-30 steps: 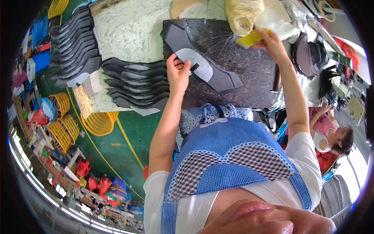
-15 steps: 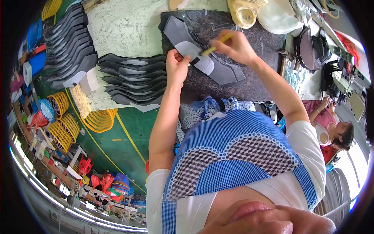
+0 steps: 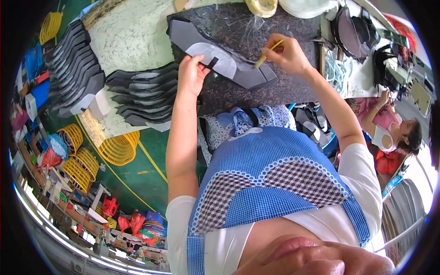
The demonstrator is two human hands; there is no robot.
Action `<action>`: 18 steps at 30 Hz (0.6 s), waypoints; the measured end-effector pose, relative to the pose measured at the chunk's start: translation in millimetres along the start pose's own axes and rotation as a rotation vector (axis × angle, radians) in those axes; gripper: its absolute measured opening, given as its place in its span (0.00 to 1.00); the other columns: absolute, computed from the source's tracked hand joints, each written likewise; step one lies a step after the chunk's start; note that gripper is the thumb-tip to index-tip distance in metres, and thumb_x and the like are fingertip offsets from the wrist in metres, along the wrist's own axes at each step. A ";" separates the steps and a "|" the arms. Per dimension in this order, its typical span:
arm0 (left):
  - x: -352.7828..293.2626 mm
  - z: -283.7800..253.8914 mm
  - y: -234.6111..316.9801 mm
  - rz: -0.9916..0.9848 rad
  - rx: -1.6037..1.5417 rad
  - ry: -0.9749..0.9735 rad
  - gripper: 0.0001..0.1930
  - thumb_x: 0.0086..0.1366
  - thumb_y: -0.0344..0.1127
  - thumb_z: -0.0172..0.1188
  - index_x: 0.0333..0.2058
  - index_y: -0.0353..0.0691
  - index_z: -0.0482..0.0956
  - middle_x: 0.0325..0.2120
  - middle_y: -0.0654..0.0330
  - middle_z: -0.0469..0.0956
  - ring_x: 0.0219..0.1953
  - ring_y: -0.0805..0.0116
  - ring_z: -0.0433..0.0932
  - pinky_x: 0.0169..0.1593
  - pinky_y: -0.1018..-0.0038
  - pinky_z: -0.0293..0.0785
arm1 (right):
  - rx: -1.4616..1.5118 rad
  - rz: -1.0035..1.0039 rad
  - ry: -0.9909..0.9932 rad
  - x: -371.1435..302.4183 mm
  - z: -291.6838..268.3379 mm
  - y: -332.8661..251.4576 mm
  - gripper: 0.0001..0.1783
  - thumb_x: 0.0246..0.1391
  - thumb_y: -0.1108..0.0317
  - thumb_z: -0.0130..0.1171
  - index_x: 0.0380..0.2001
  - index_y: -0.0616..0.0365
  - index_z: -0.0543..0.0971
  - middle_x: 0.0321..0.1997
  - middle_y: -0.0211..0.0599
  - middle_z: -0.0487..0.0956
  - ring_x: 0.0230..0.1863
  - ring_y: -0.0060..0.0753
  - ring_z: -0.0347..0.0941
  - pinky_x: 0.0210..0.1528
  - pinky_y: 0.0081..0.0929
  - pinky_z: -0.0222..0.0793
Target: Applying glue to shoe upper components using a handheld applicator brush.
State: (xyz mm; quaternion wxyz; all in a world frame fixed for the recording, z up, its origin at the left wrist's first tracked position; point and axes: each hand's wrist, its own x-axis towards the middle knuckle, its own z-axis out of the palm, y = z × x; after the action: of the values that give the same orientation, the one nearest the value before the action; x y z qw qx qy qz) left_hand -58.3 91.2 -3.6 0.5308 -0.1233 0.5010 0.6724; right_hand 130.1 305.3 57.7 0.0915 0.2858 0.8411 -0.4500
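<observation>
A dark grey curved fabric panel (image 3: 254, 79) that looks like a shoe upper lies slantwise on the dark worktop, with a lighter grey patch (image 3: 223, 64) across its middle. At the panel's near edge, my left hand (image 3: 191, 77) pinches it beside a small black tab (image 3: 212, 63). Between the thumb and fingers of my right hand (image 3: 291, 56) is a slim yellow-handled brush (image 3: 275, 46). Its tip meets or nearly meets the panel's far edge, right of the light patch.
Overlapping similar panels lie in a row (image 3: 142, 98) left of my left hand, and a taller stack (image 3: 75, 68) stands farther left. A pale roll (image 3: 262, 5) sits behind the dark board (image 3: 208, 98). A yellow basket (image 3: 120, 149) stands below the table edge. Another person (image 3: 385, 123) sits at right.
The brush has moved right along the panel, from the light patch near the tab to the dark part past it. My left hand still grips the near edge. The whole view has shifted slightly.
</observation>
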 end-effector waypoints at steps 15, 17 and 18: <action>-23.9 22.9 -51.5 0.380 -0.255 -0.034 0.13 0.66 0.38 0.50 0.46 0.41 0.72 0.45 0.63 0.75 0.50 0.70 0.71 0.56 0.69 0.64 | -0.514 -0.243 -0.262 38.2 32.1 -45.8 0.23 0.49 0.63 0.48 0.51 0.53 0.72 0.27 0.53 0.77 0.36 0.56 0.75 0.39 0.47 0.69; -72.8 35.3 -36.9 0.519 -0.215 -0.001 0.14 0.66 0.37 0.49 0.46 0.38 0.73 0.41 0.63 0.74 0.45 0.73 0.70 0.52 0.73 0.64 | -0.508 -0.303 -0.271 45.2 26.0 -38.5 0.21 0.50 0.62 0.48 0.48 0.52 0.74 0.26 0.50 0.78 0.33 0.53 0.76 0.37 0.46 0.70; -99.5 40.2 -30.1 0.571 -0.227 0.037 0.13 0.66 0.36 0.48 0.45 0.36 0.74 0.38 0.63 0.73 0.41 0.76 0.69 0.48 0.76 0.64 | -0.526 -0.325 -0.295 46.5 23.7 -38.4 0.19 0.51 0.61 0.48 0.47 0.52 0.75 0.25 0.49 0.77 0.32 0.52 0.76 0.37 0.45 0.70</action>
State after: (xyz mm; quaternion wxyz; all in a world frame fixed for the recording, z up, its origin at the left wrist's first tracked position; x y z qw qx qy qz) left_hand 22.1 62.8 68.3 0.2939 -0.0481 0.4467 0.8437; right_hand 67.9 288.1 51.9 0.2101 0.0465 0.9406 -0.2627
